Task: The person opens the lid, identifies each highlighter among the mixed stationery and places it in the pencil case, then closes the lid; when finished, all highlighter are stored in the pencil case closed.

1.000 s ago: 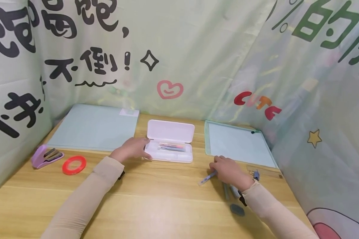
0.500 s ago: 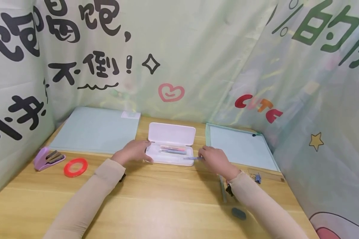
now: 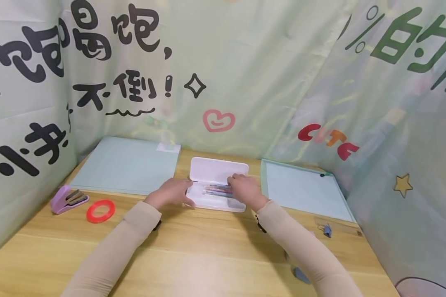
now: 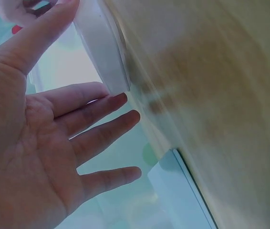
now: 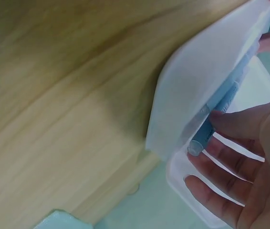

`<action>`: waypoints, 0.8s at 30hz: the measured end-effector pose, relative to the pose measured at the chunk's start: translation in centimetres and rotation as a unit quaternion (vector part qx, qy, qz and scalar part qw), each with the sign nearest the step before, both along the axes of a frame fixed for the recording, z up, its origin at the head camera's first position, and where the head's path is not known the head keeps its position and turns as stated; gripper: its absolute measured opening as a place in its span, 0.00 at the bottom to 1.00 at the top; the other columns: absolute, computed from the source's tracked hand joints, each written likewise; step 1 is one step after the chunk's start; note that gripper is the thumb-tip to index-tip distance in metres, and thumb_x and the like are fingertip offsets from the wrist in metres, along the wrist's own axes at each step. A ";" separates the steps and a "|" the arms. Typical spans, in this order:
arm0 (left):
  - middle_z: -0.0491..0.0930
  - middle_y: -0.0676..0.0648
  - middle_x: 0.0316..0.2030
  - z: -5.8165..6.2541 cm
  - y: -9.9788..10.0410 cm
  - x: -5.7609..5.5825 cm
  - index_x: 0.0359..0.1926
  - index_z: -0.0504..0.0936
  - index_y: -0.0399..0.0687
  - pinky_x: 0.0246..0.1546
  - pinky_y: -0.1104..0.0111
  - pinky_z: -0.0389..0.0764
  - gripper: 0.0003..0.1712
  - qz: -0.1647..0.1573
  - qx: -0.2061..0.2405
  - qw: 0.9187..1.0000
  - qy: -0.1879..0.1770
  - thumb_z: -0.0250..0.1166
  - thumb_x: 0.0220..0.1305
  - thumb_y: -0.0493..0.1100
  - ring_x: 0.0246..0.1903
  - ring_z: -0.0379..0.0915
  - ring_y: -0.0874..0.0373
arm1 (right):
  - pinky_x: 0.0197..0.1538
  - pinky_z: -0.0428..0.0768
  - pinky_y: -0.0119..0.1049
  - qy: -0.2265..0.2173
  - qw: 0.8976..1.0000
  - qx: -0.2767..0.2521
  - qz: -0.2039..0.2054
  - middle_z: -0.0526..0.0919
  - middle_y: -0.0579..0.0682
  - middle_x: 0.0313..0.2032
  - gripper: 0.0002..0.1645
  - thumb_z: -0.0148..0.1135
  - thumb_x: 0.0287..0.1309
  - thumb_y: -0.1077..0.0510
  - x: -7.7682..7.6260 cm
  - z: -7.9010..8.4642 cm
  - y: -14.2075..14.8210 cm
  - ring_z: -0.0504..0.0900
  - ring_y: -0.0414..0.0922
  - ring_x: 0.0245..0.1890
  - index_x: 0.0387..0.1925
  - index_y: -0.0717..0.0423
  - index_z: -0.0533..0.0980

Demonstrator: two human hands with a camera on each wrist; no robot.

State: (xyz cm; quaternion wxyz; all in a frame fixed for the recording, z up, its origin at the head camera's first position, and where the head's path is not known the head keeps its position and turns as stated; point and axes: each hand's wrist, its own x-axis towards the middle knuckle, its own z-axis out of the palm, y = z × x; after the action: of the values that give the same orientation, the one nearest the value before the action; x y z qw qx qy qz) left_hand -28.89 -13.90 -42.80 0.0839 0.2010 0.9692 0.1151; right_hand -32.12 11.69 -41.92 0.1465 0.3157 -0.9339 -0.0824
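Observation:
The white pencil case [image 3: 200,205] lies on the table with its lid [image 3: 215,169] raised, several slim pens [image 3: 213,191] inside. My left hand [image 3: 171,192] holds the case's left end, thumb at the front wall and fingers toward the hinge. The other fingers of that hand spread out straight in the left wrist view. At the right end of the case, my right hand [image 3: 246,191] reaches in. Its thumb and fingers pinch a blue pen [image 5: 203,135], which lies along the inside of the case's wall beside another pen.
A purple stapler [image 3: 61,201] and a red tape ring [image 3: 93,218] lie on the left. Light blue folder [image 3: 130,165] is back left; a green-edged zip pouch [image 3: 304,189] back right. Blue binder clip [image 3: 327,230], clear ruler [image 3: 347,228] and a grey-blue oval thing [image 3: 300,275] lie right.
My right hand has carried the pen leftward from the right side of the table into the case. The left hand keeps its place at the case. The head view has shifted slightly.

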 end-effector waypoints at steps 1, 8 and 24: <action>0.61 0.45 0.59 -0.1 0.1 0.0 0.61 0.61 0.42 0.55 0.56 0.58 0.54 -0.001 -0.001 1.000 0.002 0.61 0.37 0.70 0.57 0.56 0.49 | 0.17 0.69 0.34 -0.003 1.000 0.004 -0.001 0.73 0.43 0.26 0.04 0.56 0.50 0.57 0.0 0.0 -0.1 0.74 0.41 0.26 0.30 0.48 0.75; 0.62 0.45 0.59 -0.1 0.3 0.0 0.61 0.62 0.41 0.54 0.57 0.58 0.54 -0.001 0.001 1.000 0.009 0.62 0.37 0.70 0.57 0.57 0.49 | 0.19 0.70 0.35 0.000 1.000 0.008 -0.004 0.73 0.43 0.26 0.07 0.52 0.50 0.60 0.1 -0.3 -0.5 0.74 0.41 0.27 0.31 0.48 0.75; 0.62 0.45 0.59 -0.2 0.1 0.0 0.61 0.62 0.42 0.54 0.56 0.58 0.54 -0.002 0.000 1.000 0.011 0.61 0.37 0.70 0.57 0.57 0.49 | 0.15 0.69 0.34 0.026 0.999 -0.023 0.006 0.74 0.45 0.26 0.07 0.57 0.47 0.60 1.2 0.3 1.9 0.74 0.43 0.25 0.32 0.50 0.76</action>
State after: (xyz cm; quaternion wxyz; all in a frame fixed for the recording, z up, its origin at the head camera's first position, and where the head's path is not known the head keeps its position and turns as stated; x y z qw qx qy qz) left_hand -28.94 -13.79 -42.98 0.0730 0.2044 0.9697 0.1123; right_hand -30.91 13.54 -41.60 0.1784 0.3151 -0.9297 -0.0678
